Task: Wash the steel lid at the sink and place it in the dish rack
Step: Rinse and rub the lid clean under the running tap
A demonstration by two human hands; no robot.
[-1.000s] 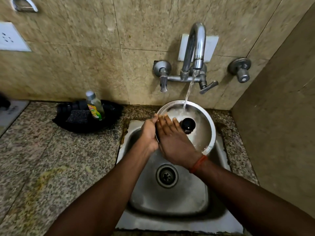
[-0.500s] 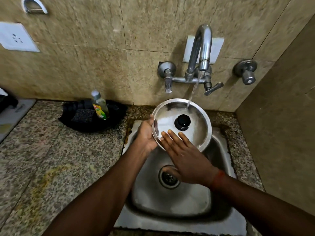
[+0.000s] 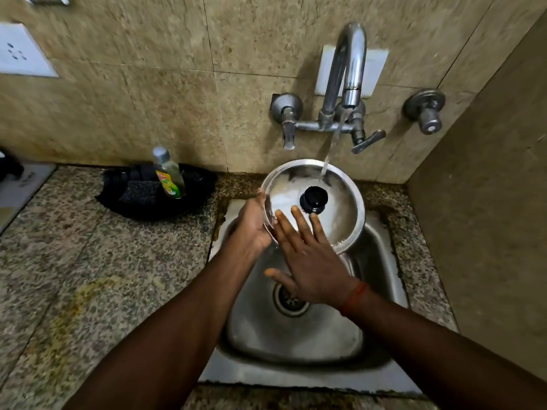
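**Rinsing, Rack Not Yet Reached**

Held lid [image 3: 334, 208] tilted over sink [image 3: 296, 335], left hand [image 3: 251, 226] gripping its left rim. Slid right hand [image 3: 307, 261], open and flat, nearer, away from knob [image 3: 313, 199]. Kept tap [image 3: 346, 78] water striking far edge. Probably still rinsing.

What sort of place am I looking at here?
Likely a home kitchen's washing corner: a small steel sink set in a granite counter, a wall tap running, and a dish soap bottle.
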